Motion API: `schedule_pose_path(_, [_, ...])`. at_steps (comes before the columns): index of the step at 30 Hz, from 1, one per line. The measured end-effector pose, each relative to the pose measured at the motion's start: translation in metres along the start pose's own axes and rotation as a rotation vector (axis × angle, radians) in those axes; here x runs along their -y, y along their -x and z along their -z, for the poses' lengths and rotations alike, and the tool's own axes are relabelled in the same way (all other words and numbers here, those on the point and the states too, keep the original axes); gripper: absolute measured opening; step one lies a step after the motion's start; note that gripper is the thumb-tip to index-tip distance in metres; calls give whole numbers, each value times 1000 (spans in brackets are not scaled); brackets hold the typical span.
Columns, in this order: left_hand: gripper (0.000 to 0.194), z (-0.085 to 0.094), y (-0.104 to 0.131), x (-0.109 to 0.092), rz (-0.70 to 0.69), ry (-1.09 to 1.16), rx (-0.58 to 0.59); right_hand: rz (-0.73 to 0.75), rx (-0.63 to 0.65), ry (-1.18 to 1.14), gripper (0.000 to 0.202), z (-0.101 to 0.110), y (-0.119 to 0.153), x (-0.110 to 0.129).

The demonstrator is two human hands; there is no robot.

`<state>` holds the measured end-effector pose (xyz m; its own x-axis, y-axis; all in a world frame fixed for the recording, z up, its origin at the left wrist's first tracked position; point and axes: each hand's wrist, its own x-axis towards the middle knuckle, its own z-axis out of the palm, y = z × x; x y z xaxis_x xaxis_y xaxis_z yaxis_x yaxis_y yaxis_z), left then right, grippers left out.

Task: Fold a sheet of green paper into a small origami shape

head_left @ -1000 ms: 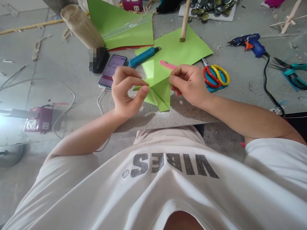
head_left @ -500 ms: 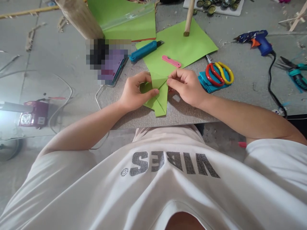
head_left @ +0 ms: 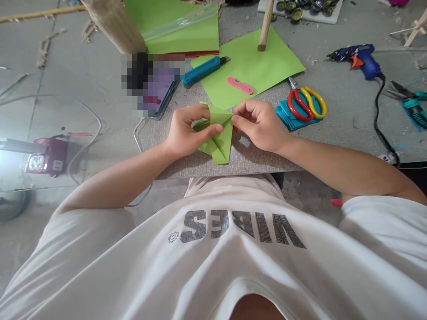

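A folded piece of green paper is held just above the near edge of the table, with diagonal creases and layered flaps. My left hand grips its left side, the thumb lying over the front and the fingers behind. At its upper right corner, my right hand pinches a pointed flap between thumb and forefinger. Beyond the hands a pink folding knife and a blue box cutter lie on or against a flat green sheet.
Scissors with red and yellow handles rest on blue paper pieces. Further right are a blue glue gun and pliers. A phone lies left, near a thick wooden post. Bottle caps sit at the back.
The right-hand flap of the green paper has been lifted and bent, its upper part now tilting to a point at my right fingertips. Both hands keep their hold.
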<state>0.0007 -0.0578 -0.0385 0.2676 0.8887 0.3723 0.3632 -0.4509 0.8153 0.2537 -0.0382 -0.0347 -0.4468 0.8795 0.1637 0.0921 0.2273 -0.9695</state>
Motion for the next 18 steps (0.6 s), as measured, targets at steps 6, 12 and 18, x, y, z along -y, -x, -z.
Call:
schedule_pose_path(6, [69, 4, -1, -1, -45, 24, 66, 3, 7, 25, 33, 1, 1, 3])
schedule_pose_path(12, [75, 2, 1, -6, -33, 94, 84, 27, -28, 38, 27, 0, 2, 0])
schedule_pose_path(18, [66, -2, 3, -14, 1, 150, 14, 68, -53, 35, 23, 0, 1, -2])
